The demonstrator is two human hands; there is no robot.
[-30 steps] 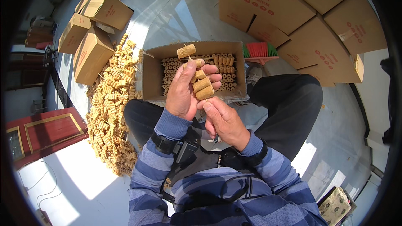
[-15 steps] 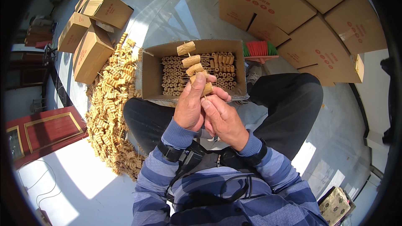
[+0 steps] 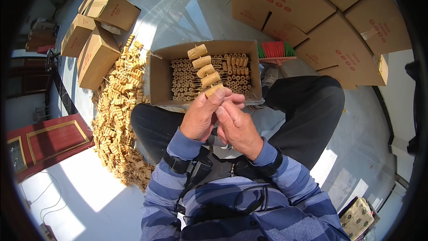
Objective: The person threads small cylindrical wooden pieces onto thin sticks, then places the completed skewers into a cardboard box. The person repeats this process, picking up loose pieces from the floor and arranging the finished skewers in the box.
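Both hands meet over the near side of an open cardboard box, holding one skewer threaded with several short, tan, roll-shaped pieces. It slants up and away from me. My left hand pinches it at the lowest piece, thumb on top. My right hand is closed at the lower end, where its fingers hide the stick. Inside the box, rows of similar skewers lie packed, with the hollow ends of many pieces facing up. A large heap of loose skewers lies on the floor to the left.
Cardboard cartons stand at the back left, and larger ones are stacked at the right. A red and green broom rests just right of the open box. My bent legs flank the box. A red panel lies far left.
My left hand has slid down the skewer toward my right hand, uncovering more of the rolled pieces. The skewer stays over the box.
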